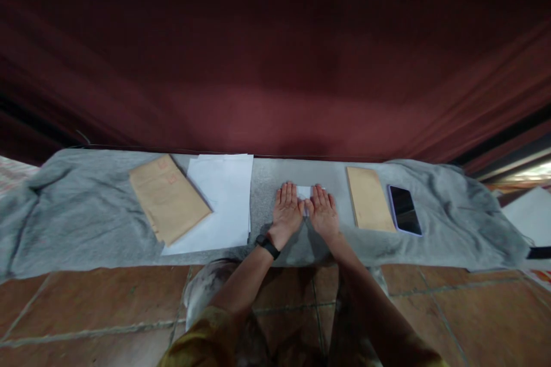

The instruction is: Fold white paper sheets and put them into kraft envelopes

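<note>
A small piece of white paper (304,192) lies on the grey cloth, partly hidden under both hands. My left hand (287,210) rests flat on its left side, fingers stretched out and pointing away from me. On the right side of the paper, my right hand (322,211) lies flat in the same way, the two thumbs close together between the hands. Neither hand grips anything. Whether the paper is folded under the palms cannot be made out.
Grey cloth (267,178) covers the long narrow surface. Left of my hands are white sheets (228,200) with a brown envelope (167,198) partly on top. To the right lie a stack of brown envelopes (370,199) and a phone (405,210). A dark red curtain (275,114) hangs behind.
</note>
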The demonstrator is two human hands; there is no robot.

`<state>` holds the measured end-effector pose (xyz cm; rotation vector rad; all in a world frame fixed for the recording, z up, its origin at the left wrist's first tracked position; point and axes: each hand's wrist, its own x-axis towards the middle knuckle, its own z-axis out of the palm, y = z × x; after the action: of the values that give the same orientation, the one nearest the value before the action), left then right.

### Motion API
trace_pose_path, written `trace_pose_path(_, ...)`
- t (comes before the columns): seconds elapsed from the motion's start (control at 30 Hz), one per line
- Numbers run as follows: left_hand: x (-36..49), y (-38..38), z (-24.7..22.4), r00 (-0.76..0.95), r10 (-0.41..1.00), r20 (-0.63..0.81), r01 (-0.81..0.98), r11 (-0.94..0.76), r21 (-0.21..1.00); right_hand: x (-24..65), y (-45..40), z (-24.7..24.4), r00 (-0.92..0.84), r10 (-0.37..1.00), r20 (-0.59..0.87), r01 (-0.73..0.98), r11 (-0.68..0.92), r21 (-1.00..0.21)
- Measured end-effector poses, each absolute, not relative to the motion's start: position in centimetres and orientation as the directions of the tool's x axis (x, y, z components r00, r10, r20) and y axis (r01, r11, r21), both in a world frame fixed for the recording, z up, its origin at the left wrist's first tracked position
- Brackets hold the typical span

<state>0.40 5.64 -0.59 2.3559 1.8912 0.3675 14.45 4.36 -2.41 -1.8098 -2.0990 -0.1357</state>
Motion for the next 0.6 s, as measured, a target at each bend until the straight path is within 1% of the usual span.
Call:
trace_pose_path(0.13, 0.3, 5.4, -0.7, 0.153, 0.977, 0.145, 0.96, -0.182, 0.215, 14.9, 4.2, -2.7, -0.074, 0.934, 0.349, 0.979, 0.135, -0.154)
trace_pose_path(0.33, 0.0, 5.0, -1.0, 0.082, 0.975, 0.206, 0.966, -0.128, 0.224, 15.5, 3.8, -2.9, -0.01, 0.937, 0.349, 0.978, 0.081, -0.191)
trace_pose_path(0.6, -0.9, 4.3, -1.2, 0.056, 0.967, 0.247, 0.97, -0.111, 0.216, 16.2, 3.2, -3.0, 0.031, 0.926, 0.377, 0.976, 0.054, -0.212)
